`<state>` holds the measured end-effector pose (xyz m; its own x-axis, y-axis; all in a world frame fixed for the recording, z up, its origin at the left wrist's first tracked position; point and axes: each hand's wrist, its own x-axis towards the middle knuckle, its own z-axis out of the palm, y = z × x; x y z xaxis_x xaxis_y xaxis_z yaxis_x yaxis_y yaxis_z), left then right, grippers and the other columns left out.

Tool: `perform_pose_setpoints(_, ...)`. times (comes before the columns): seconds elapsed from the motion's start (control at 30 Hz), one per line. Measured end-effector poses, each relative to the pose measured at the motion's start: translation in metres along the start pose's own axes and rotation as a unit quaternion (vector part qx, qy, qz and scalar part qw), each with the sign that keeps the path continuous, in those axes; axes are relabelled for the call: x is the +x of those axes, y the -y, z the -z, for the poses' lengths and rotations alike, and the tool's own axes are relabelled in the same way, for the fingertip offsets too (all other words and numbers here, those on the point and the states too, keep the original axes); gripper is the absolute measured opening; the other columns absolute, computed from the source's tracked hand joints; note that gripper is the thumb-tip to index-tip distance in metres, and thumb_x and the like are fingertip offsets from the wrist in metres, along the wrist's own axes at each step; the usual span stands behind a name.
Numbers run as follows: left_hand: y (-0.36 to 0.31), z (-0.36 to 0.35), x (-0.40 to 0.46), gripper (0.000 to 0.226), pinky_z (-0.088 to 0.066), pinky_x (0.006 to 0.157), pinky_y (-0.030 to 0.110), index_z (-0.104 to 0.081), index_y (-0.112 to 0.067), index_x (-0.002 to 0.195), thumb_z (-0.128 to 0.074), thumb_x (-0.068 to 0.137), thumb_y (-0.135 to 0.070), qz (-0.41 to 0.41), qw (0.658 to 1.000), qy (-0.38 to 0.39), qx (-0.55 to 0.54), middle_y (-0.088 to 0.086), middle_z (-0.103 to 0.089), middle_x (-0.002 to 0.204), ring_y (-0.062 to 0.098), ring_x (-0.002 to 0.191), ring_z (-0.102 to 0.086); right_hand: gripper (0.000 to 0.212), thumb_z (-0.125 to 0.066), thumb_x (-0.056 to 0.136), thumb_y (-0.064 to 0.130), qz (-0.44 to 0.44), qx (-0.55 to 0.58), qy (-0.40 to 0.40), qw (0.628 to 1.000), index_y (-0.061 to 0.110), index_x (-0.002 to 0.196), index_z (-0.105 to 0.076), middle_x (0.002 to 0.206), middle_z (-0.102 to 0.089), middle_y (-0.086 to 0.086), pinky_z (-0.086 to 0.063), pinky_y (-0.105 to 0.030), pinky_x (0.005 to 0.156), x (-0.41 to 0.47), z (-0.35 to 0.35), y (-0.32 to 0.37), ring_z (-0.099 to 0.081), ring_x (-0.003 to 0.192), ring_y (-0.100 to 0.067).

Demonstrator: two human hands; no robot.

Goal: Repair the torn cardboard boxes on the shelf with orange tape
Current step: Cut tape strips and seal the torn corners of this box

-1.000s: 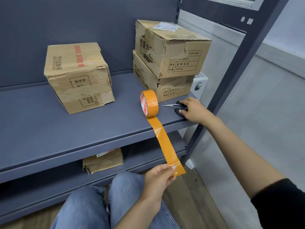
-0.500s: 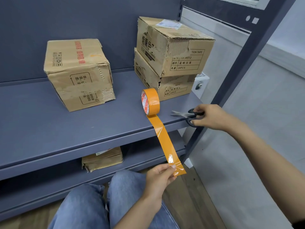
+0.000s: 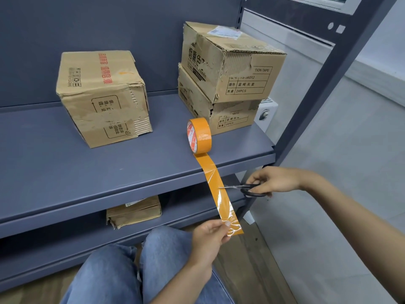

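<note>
No orange tape on the torn brown cardboard boxes (image 3: 103,97) yet: left hand (image 3: 208,240) pinches the pulled orange tape strip (image 3: 215,189), right hand (image 3: 274,181) grips black-handled scissors (image 3: 245,188) mid-cut.

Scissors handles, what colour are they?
Black scissors handles, seen in the head view.

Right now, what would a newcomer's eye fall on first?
The orange tape roll standing on edge near the shelf front, its strip stretched down to the left hand, which pinches the end. The right hand holds black-handled scissors, blades at the strip's edge. Behind, three torn cardboard boxes, two stacked at right.
</note>
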<state>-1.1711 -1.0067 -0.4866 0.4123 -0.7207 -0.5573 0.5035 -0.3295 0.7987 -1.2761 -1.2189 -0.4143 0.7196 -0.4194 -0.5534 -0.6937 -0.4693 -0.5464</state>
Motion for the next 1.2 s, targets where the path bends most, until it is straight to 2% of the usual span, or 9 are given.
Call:
perform_pose_setpoints(0.13,-0.001,0.000,-0.001,0.008,-0.052,0.064,0.013,-0.068,-0.017,0.084,-0.067,0.088,-0.011,-0.002,1.000,0.003,0.005,-0.006,-0.073,0.083,0.008,0.081,-0.069,0.019,-0.058,0.095,0.029,0.004,0.013,0.002,1.000,0.016,0.103,-0.070,0.081,-0.062,0.001,-0.052,-0.025,0.067,0.010,0.000,0.003,-0.057,0.072,-0.014)
perform_pose_setpoints(0.3,-0.001,0.002,0.002,0.007,-0.052,0.063,0.013,-0.067,-0.015,0.085,-0.067,0.088,-0.008,0.000,1.000,0.007,0.005,-0.002,-0.072,0.087,0.009,0.081,-0.068,0.022,-0.058,0.096,0.026,0.011,0.007,0.011,1.000,0.010,0.102,-0.072,0.096,-0.067,-0.020,-0.045,-0.020,0.058,0.015,0.003,0.004,-0.053,0.070,-0.017)
perform_pose_setpoints(0.5,0.001,0.005,0.007,0.008,-0.051,0.061,0.012,-0.066,-0.013,0.084,-0.067,0.088,-0.006,-0.001,1.000,0.006,0.010,0.001,-0.071,0.086,0.011,0.080,-0.067,0.013,-0.062,0.093,0.019,0.020,0.010,-0.005,1.000,0.011,0.094,-0.072,0.065,-0.062,0.012,-0.038,-0.016,0.054,0.016,0.004,0.002,-0.047,0.058,-0.006)
perform_pose_setpoints(0.63,0.003,0.010,0.011,0.006,-0.051,0.063,0.012,-0.067,-0.013,0.087,-0.066,0.088,-0.007,-0.002,1.000,0.004,0.024,0.002,-0.073,0.088,0.011,0.082,-0.067,0.008,-0.067,0.090,0.020,0.031,0.009,-0.030,0.999,0.013,0.089,-0.070,0.069,-0.061,0.005,-0.041,-0.022,0.067,0.018,-0.001,-0.003,-0.050,0.063,-0.008)
perform_pose_setpoints(0.77,0.007,0.014,0.013,0.006,-0.052,0.065,0.013,-0.069,-0.011,0.094,-0.067,0.088,-0.010,0.003,0.999,-0.003,0.036,0.003,-0.073,0.091,0.011,0.085,-0.068,0.013,-0.066,0.090,0.016,0.044,-0.010,-0.060,0.997,0.022,0.078,-0.066,0.062,-0.058,0.014,-0.041,-0.017,0.063,0.016,-0.006,-0.008,-0.048,0.057,-0.001)
perform_pose_setpoints(0.97,0.008,0.015,0.013,0.004,-0.052,0.066,0.014,-0.069,-0.011,0.091,-0.067,0.088,-0.008,-0.002,0.999,0.002,0.044,0.003,-0.074,0.090,0.012,0.084,-0.068,0.013,-0.068,0.088,0.013,0.043,-0.005,-0.062,0.997,0.022,0.079,-0.066,0.066,-0.056,0.007,-0.041,-0.015,0.061,0.014,-0.011,-0.012,-0.047,0.059,-0.004)
perform_pose_setpoints(1.03,0.013,0.015,0.011,0.010,-0.053,0.065,0.014,-0.068,-0.003,0.096,-0.068,0.087,-0.006,0.016,0.999,0.007,0.052,0.008,-0.073,0.093,0.013,0.081,-0.066,0.007,-0.072,0.085,0.024,0.029,-0.019,-0.054,0.998,0.024,0.083,-0.065,0.069,-0.057,0.007,-0.040,-0.020,0.063,0.014,-0.015,-0.015,-0.049,0.062,-0.005)
perform_pose_setpoints(1.1,0.020,0.015,0.006,0.015,-0.054,0.066,0.014,-0.066,0.002,0.099,-0.069,0.086,-0.006,0.040,0.998,0.009,0.053,0.010,-0.070,0.092,0.013,0.078,-0.063,0.018,-0.073,0.083,0.037,0.008,-0.029,-0.059,0.998,0.024,0.090,-0.063,0.075,-0.058,0.007,-0.040,-0.023,0.066,0.011,-0.017,-0.018,-0.049,0.067,-0.008)
perform_pose_setpoints(1.2,0.024,0.018,0.002,0.010,-0.054,0.069,0.015,-0.067,-0.003,0.096,-0.068,0.087,-0.008,0.034,0.998,0.009,0.061,0.006,-0.070,0.087,0.011,0.076,-0.064,0.013,-0.070,0.086,0.031,0.010,-0.036,-0.086,0.996,0.027,0.096,-0.062,0.083,-0.061,0.009,-0.038,-0.012,0.063,-0.004,-0.015,-0.017,-0.050,0.066,0.000)
